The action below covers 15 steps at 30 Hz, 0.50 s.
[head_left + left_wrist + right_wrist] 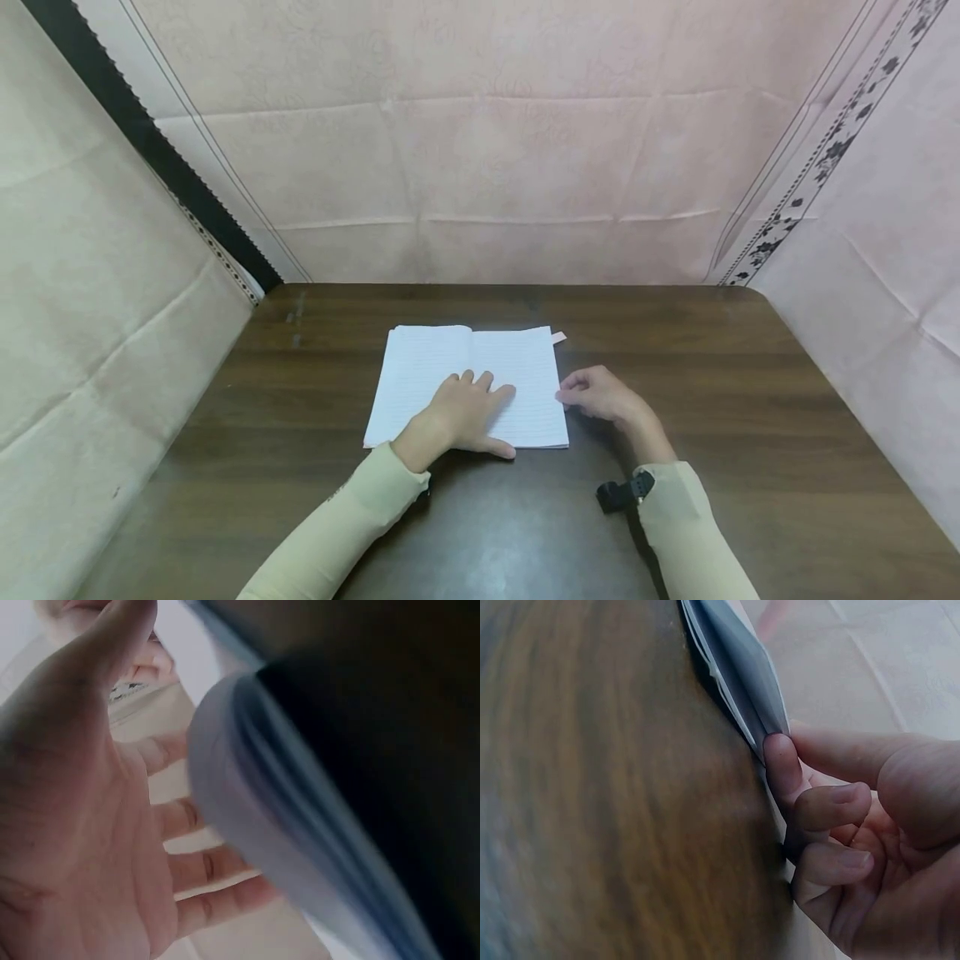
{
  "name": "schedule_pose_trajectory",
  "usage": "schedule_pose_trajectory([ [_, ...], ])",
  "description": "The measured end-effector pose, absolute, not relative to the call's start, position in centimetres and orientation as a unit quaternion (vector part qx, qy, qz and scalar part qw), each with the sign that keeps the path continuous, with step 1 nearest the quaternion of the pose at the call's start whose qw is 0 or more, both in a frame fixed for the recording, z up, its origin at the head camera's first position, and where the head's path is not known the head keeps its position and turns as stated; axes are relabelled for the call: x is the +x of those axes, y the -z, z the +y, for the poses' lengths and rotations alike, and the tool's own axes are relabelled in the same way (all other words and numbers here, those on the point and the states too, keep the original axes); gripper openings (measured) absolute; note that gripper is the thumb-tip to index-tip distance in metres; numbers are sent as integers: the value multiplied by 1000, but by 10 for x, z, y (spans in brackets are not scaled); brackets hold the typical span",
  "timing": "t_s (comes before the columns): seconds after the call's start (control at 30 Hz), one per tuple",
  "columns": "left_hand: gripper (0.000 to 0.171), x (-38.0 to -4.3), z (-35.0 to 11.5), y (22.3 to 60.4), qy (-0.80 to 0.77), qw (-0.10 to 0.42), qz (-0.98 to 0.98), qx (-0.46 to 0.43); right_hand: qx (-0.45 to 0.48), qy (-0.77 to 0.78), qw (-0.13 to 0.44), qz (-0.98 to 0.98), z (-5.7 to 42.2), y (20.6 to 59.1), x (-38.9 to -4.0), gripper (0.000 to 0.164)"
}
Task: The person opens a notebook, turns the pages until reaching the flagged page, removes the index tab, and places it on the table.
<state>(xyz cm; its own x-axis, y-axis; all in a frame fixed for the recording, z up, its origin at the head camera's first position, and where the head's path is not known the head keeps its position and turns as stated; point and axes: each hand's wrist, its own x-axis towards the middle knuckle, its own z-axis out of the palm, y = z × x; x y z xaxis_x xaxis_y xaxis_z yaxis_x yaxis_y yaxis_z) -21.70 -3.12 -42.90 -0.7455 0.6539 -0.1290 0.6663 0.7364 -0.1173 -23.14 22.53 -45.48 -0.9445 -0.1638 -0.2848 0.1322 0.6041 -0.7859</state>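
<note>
An open notebook (427, 367) with white lined pages lies on the brown wooden table. Across its middle rests my left hand (465, 412), fingers spread over the pages and thumb near the lower edge. At the right edge, the thumb and index finger of my right hand (600, 393) pinch the page edge. The right wrist view shows that right hand (855, 817) holding a page (757, 667) slightly lifted, its other fingers curled. In the left wrist view, the left palm (82, 825) faces the curved, layered pages (225, 765) near the fold.
A small white tab (558, 337) sticks out at the notebook's upper right. Around the table (262, 483) hang pale cloth sheets (480, 167) at the back and both sides. A black device (618, 496) is strapped to the right wrist.
</note>
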Motion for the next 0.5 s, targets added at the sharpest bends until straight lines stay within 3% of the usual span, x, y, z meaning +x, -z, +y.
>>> schedule_pose_trajectory([
  [0.17, 92, -215, -26, 432, 117, 12, 932, 344, -11, 446, 170, 879, 225, 453, -232, 25],
  [0.5, 89, -214, -23, 434, 120, 11, 933, 338, -6, 443, 165, 881, 225, 454, -230, 26],
])
